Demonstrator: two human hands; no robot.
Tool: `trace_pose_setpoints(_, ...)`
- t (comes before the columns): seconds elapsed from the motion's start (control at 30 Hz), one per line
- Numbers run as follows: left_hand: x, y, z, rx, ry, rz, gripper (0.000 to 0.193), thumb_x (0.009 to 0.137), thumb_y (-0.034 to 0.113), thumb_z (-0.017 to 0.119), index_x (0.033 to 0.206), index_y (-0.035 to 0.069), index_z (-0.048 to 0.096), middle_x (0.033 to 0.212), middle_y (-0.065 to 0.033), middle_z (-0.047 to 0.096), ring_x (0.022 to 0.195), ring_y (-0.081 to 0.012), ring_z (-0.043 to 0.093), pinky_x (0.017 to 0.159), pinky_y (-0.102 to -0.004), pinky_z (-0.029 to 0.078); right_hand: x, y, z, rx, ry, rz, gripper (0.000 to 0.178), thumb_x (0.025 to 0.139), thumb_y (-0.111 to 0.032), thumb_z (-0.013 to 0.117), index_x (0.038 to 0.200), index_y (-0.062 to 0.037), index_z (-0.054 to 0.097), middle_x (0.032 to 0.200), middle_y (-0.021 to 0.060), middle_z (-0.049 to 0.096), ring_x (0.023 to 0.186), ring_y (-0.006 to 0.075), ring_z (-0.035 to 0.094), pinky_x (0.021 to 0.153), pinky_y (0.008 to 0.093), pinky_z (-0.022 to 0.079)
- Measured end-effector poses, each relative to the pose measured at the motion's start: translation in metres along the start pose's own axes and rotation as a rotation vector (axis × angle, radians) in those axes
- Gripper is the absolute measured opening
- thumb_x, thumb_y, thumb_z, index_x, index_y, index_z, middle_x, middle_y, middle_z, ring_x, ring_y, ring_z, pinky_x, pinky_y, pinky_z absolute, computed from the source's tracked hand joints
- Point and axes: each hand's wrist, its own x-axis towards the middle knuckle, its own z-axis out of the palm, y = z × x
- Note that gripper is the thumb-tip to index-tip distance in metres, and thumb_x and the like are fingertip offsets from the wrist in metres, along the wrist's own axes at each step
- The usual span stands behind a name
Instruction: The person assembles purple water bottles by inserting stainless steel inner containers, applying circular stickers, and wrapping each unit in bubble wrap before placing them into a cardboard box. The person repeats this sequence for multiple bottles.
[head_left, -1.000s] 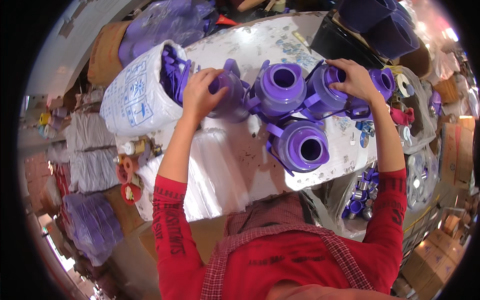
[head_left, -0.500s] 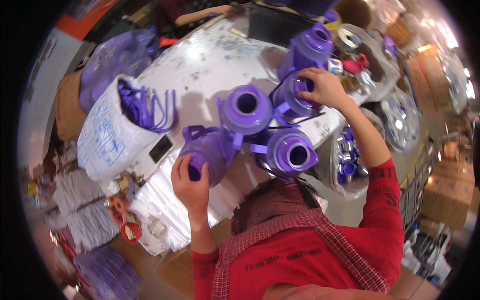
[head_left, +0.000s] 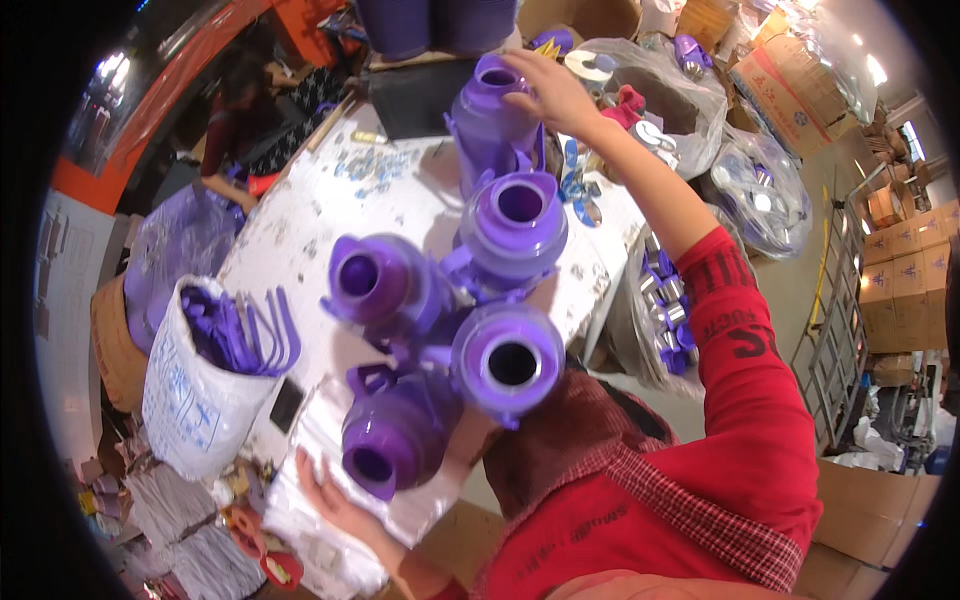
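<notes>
Several purple thermos jug bodies with open round mouths and spouts stand grouped on the white table. My right hand (head_left: pixel 555 92) reaches to the farthest jug (head_left: pixel 492 125), its fingers and thumb closed on the rim. Nearer stand another jug (head_left: pixel 545 245), a jug with a dark mouth (head_left: pixel 545 330) and a tilted-looking one (head_left: pixel 410 285) to the left. My left hand (head_left: pixel 335 500) has its fingers spread over white plastic sheets (head_left: pixel 320 420), beside the nearest-left jug (head_left: pixel 420 415). It appears to hold nothing.
A white sack (head_left: pixel 190 420) of purple handles leans at the table's left, beside a dark phone (head_left: pixel 287 403). A clear bag (head_left: pixel 655 350) of purple and silver parts hangs at the right edge. A dark box (head_left: pixel 425 100) stands at the back; another person's hand (head_left: pixel 232 193) is far left.
My left hand has let go of the nearest-left jug and dropped to the plastic sheets. My right hand has gone from a nearer jug to the farthest one. The view has shifted.
</notes>
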Motion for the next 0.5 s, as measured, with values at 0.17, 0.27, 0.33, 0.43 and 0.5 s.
trace_pose_setpoints(0.17,0.009,-0.05,-0.006,0.037,0.176,0.085,0.052,0.1,0.034,0.036,0.129,-0.008,0.05,0.136,-0.0182,0.049,0.125,-0.0295,0.048,0.106,-0.0414,0.036,0.004,0.014,0.058,0.029,0.075,0.026,0.03,0.085,-0.033,0.066,0.1,-0.0069,0.065,0.101,0.0123,0.065,0.098,0.0306,0.059,0.087,0.0409,0.046)
trace_pose_setpoints(0.27,-0.001,-0.068,-0.016,-0.004,0.125,0.209,0.051,0.101,0.033,0.037,0.13,-0.008,0.047,0.132,-0.0195,0.05,0.123,-0.0287,0.048,0.108,-0.0434,0.035,-0.003,0.005,0.04,0.006,0.084,-0.007,0.024,0.083,-0.023,0.066,0.1,-0.0061,0.065,0.098,0.0142,0.064,0.096,0.0322,0.059,0.086,0.0402,0.047)
trace_pose_setpoints(0.33,-0.021,-0.083,-0.041,-0.084,0.179,0.224,0.042,0.102,0.024,0.039,0.129,-0.006,0.048,0.133,-0.0183,0.05,0.125,-0.0262,0.047,0.107,-0.042,0.036,-0.007,-0.003,0.003,-0.009,0.333,-0.084,0.017,0.085,-0.023,0.065,0.089,-0.0071,0.064,0.089,0.0186,0.062,0.089,0.0377,0.06,0.076,0.0458,0.048)
trace_pose_setpoints(0.43,-0.081,-0.118,-0.105,0.053,0.151,0.287,0.034,0.101,0.017,0.044,0.127,-0.003,0.053,0.135,-0.0128,0.05,0.125,-0.0236,0.046,0.106,-0.0391,0.036,-0.019,-0.01,-0.074,0.07,0.415,-0.029,0.016,0.088,-0.022,0.062,0.092,-0.0073,0.067,0.085,0.0181,0.063,0.081,0.0354,0.061,0.074,0.0428,0.049)
trace_pose_setpoints(0.5,-0.135,-0.148,-0.154,0.442,0.171,0.246,0.031,0.099,0.018,0.048,0.123,-0.002,0.054,0.132,-0.0143,0.052,0.125,-0.0262,0.046,0.105,-0.0379,0.036,-0.035,-0.012,-0.127,0.003,0.562,-0.066,0.015,0.088,-0.02,0.062,0.094,-0.0068,0.067,0.085,0.018,0.064,0.081,0.0336,0.062,0.074,0.0413,0.049)
